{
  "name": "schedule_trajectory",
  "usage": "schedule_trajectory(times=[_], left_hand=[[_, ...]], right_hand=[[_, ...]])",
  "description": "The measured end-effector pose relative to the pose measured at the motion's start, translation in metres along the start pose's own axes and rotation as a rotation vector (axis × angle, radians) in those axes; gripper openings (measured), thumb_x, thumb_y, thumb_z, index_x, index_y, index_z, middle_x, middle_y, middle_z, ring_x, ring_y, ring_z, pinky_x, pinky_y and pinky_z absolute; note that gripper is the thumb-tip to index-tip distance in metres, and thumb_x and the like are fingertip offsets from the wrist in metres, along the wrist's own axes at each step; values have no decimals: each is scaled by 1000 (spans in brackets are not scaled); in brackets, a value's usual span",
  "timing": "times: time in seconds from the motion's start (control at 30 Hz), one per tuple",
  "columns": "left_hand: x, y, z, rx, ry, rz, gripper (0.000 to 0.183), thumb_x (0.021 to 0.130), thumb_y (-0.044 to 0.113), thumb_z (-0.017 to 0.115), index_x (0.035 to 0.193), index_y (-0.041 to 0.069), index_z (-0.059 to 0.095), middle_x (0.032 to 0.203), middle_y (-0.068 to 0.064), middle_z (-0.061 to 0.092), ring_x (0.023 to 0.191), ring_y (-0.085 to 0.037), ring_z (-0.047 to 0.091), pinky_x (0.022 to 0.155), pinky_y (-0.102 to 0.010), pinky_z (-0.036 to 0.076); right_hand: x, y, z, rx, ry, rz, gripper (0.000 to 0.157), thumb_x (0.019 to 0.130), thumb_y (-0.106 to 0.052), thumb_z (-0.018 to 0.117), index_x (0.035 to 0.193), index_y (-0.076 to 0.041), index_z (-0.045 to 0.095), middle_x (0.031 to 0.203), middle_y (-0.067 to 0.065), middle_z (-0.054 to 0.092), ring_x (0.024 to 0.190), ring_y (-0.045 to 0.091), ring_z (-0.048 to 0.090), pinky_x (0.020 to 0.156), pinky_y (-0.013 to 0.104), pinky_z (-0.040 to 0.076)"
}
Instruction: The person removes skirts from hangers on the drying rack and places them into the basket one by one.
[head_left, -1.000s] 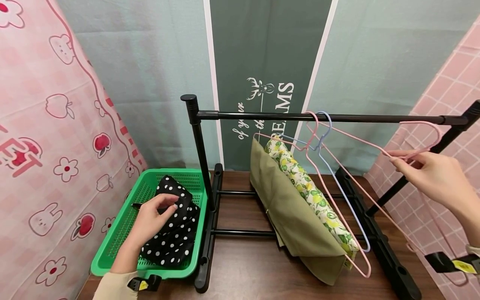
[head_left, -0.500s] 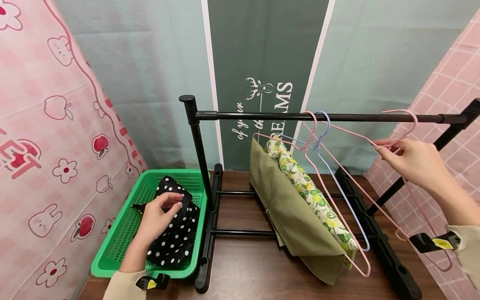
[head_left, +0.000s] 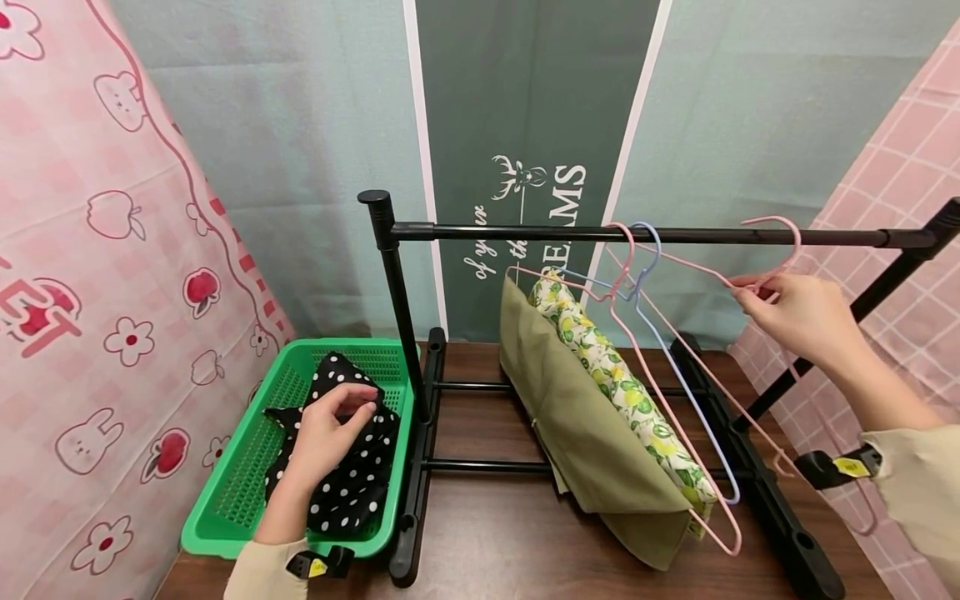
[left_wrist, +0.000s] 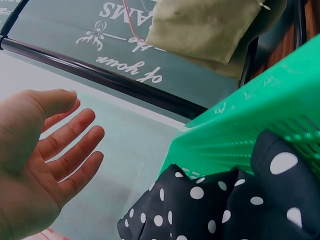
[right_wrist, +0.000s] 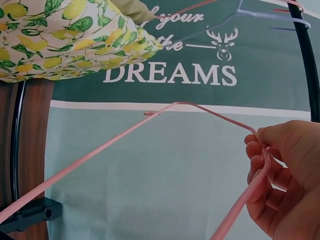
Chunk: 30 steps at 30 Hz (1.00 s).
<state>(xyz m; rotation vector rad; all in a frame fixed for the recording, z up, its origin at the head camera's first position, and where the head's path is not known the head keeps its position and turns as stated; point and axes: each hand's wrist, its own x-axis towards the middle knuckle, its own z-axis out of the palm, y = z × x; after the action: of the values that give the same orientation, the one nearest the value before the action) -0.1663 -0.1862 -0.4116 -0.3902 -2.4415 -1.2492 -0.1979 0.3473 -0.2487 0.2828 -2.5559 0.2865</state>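
Note:
My right hand [head_left: 802,321] pinches a pink hanger [right_wrist: 95,156] just below its hook, thumb against the curled fingers. That hook [head_left: 783,225] is level with the black rail [head_left: 525,233], toward its right end. My left hand [head_left: 330,433] is above the green basket [head_left: 202,517], fingers loosely bent and holding nothing; in the left wrist view its palm and spread fingers [left_wrist: 75,165] show. Under it in the basket lies a black cloth with white dots [head_left: 352,492]. An olive cloth [head_left: 585,425] and a lemon-print cloth [head_left: 600,358] hang folded over hangers on the rail.
A pink hanger hook [head_left: 628,250] and a blue hanger hook [head_left: 654,250] sit close together on the rail. The rack's black feet [head_left: 780,500] and lower bars [head_left: 487,466] rest on the brown wooden table [head_left: 480,533]. Printed curtains stand behind and at both sides.
My right hand has moved left along the rail, carrying the pink hanger with it. The left hand has shifted slightly right over the basket, its fingers holding nothing.

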Motion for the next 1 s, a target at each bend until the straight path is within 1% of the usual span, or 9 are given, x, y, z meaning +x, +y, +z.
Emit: schedule_trajectory(times=[0.13, 0.2, 0.33, 0.5, 0.67, 0.83, 0.9, 1.0], left_hand=[[1, 2, 3, -21, 21, 17, 18, 79, 13, 64, 97, 16, 63, 91, -1, 65, 77, -9, 59, 64, -21, 47], [2, 3, 4, -30, 26, 13, 17, 79, 13, 64, 96, 15, 63, 91, 1, 65, 76, -8, 59, 64, -21, 47], [3, 3, 5, -15, 9, 14, 17, 81, 16, 62, 98, 12, 63, 91, 2, 64, 77, -5, 58, 64, -19, 46], [3, 3, 7, -1, -9, 13, 17, 83, 22, 60, 98, 15, 62, 92, 1, 63, 79, -3, 57, 65, -20, 46], [3, 5, 7, -7, -2, 2, 16, 82, 21, 60, 98, 18, 62, 92, 2, 63, 78, -5, 57, 66, -21, 46], [3, 5, 8, -18, -2, -18, 15, 82, 22, 61, 97, 21, 62, 91, 2, 63, 78, -6, 58, 66, -22, 47], [3, 5, 8, -15, -6, -24, 16, 82, 23, 60, 98, 21, 61, 92, 3, 63, 78, -6, 58, 66, -22, 47], [3, 5, 9, -14, -10, -36, 16, 82, 23, 60, 98, 20, 62, 91, 5, 63, 78, -5, 57, 66, -21, 46]], right_hand=[[1, -2, 4, -4, -14, 19, 24, 83, -23, 51, 86, -8, 70, 57, 4, 59, 38, 7, 33, 38, 28, 24], [2, -3, 6, -16, -19, 19, 24, 84, -23, 51, 87, -8, 70, 57, 4, 59, 37, 9, 30, 38, 29, 23], [3, -2, 9, -15, -22, 19, 23, 84, -24, 52, 88, -9, 69, 55, 3, 58, 37, 10, 29, 40, 29, 22], [3, -2, 13, 16, -40, 42, 24, 85, -25, 52, 89, -9, 69, 54, 3, 57, 35, 11, 28, 38, 29, 22], [3, -5, 15, 33, -31, 38, 24, 84, -24, 52, 88, -8, 69, 52, 3, 56, 33, 10, 28, 36, 29, 23], [3, -6, 15, 35, -27, 41, 24, 84, -24, 51, 87, -8, 69, 59, 6, 61, 34, 10, 27, 37, 29, 22], [3, -6, 15, 39, -28, 47, 24, 84, -24, 51, 87, -9, 69, 64, 7, 62, 35, 10, 27, 37, 29, 22], [4, -6, 16, 42, -37, 64, 25, 84, -24, 50, 86, -9, 69, 65, 7, 63, 36, 11, 28, 38, 30, 23]])
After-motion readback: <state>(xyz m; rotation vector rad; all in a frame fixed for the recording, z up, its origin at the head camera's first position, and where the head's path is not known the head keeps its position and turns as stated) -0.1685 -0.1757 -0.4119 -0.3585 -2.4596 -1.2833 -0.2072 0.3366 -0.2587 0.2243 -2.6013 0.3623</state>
